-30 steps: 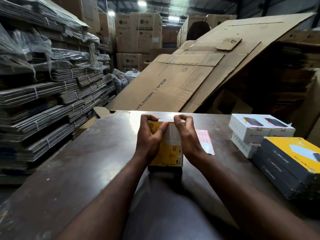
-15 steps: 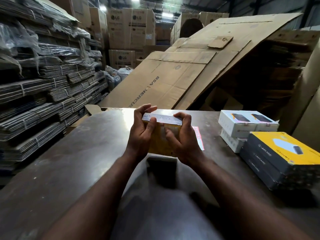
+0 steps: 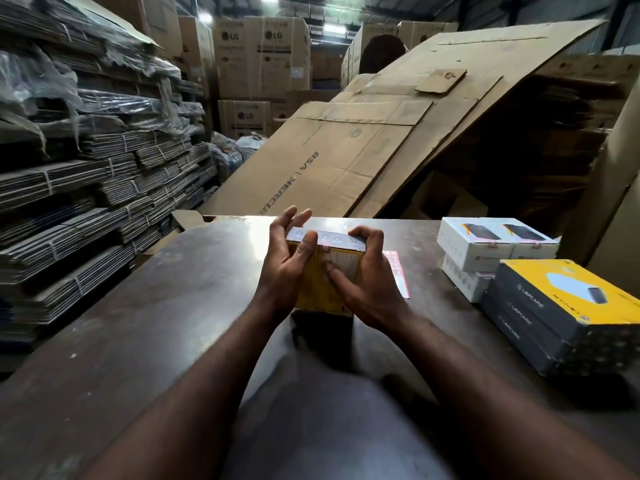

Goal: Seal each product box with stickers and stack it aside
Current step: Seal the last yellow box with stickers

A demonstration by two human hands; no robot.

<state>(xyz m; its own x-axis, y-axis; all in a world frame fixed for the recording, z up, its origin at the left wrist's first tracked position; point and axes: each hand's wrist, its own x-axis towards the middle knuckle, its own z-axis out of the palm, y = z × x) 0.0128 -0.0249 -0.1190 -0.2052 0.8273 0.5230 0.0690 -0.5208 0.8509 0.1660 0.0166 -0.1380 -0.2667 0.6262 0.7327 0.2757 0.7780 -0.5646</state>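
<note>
Two hands hold one yellow box [image 3: 337, 275] upright at the middle of the dark tabletop [image 3: 156, 306], its grey top face tilted toward the camera. The left hand [image 3: 287, 268] grips the box's left side, thumb pressed on the front near the top edge and fingers reaching up behind. The right hand [image 3: 363, 282] grips the right side, fingers curled over the top corner and thumb lying across the yellow front. A small pink sticker [image 3: 325, 249] bridges the top edge between the two thumbs. Whether the box's lower edge touches the tabletop cannot be told.

From the box, a sticker sheet [image 3: 398, 271] lies flat at 3 o'clock, partly hidden behind the right hand. Farther out at 3 o'clock stand stacked white boxes [image 3: 485, 244], and touching them on the near side, toward 4 o'clock, is a stack of yellow-and-grey boxes [image 3: 561, 306].

Beyond the far edge, from 12 to 2 o'clock, large flattened cardboard sheets [image 3: 346, 150] lean over and block the view behind. At 9 to 10 o'clock, tied carton bundles [image 3: 86, 202] are piled high beside the tabletop, some under plastic wrap. LG cartons [image 3: 263, 53] stand at 11 o'clock, well back.
</note>
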